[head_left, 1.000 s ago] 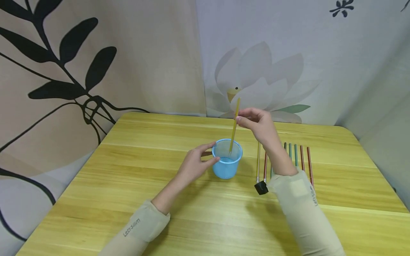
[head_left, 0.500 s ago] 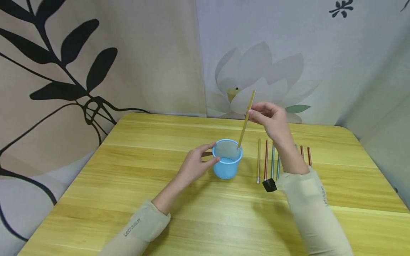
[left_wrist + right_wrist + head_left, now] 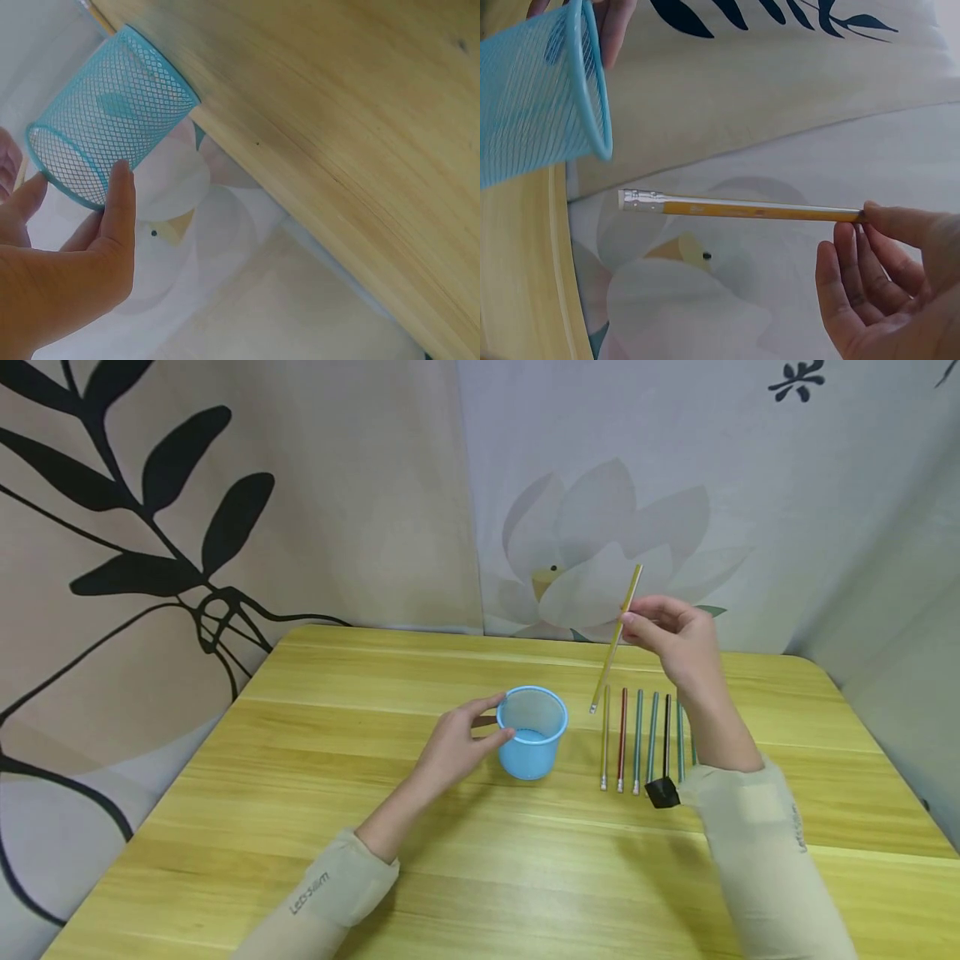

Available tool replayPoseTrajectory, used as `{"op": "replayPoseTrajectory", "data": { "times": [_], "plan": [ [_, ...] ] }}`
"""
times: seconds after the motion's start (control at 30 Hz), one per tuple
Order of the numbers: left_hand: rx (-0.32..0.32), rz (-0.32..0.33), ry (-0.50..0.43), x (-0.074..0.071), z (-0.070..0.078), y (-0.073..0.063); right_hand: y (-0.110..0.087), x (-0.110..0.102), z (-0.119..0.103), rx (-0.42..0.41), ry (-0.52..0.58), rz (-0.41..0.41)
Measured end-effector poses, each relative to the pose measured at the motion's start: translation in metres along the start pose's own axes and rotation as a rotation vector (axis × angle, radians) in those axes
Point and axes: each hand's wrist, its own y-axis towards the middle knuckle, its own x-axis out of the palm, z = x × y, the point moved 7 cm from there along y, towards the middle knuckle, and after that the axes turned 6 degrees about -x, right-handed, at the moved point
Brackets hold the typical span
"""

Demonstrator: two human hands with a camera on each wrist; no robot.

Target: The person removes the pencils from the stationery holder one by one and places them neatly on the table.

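Observation:
A light-blue mesh pencil cup [image 3: 528, 762] stands upright on the table. My left hand [image 3: 457, 739] holds it at the left side of its rim, thumb and fingers bent about the edge. In the left wrist view the mesh wall of the cup [image 3: 124, 105] shows plainly. Between the thumb and fingertips of my right hand [image 3: 684, 647] a yellow pencil [image 3: 617, 643] is pinched. It hangs tilted in the air to the right of the cup, eraser end down. The right wrist view shows the silver ferrule and white eraser [image 3: 641, 201] pointing toward the cup's opening.
A row of pencils lies right of the cup: a yellow pencil [image 3: 605, 739], a red pencil [image 3: 622, 739], several teal ones and a black pencil [image 3: 667, 735]. My right forearm hides the row's right end. A patterned curtain [image 3: 375, 510] hangs behind the wooden table [image 3: 300, 777].
The yellow pencil has come up out of the cup and moved right, pinched in my right hand. My left hand and the cup have stayed in place.

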Motion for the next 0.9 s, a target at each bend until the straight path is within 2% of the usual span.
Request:
{"op": "replayPoseTrajectory", "data": {
  "times": [0.27,0.63,0.9],
  "plan": [
    [-0.004,-0.001,0.005,0.000,0.000,0.000,-0.004,-0.029,0.005,0.009,-0.006,0.034],
    [-0.009,-0.008,-0.009,0.001,-0.001,0.000,-0.015,-0.069,0.006,0.010,0.040,0.090],
    [-0.002,-0.003,0.001,0.001,-0.002,0.000,-0.030,-0.100,0.013,0.047,-0.009,0.160]
  ]
}}
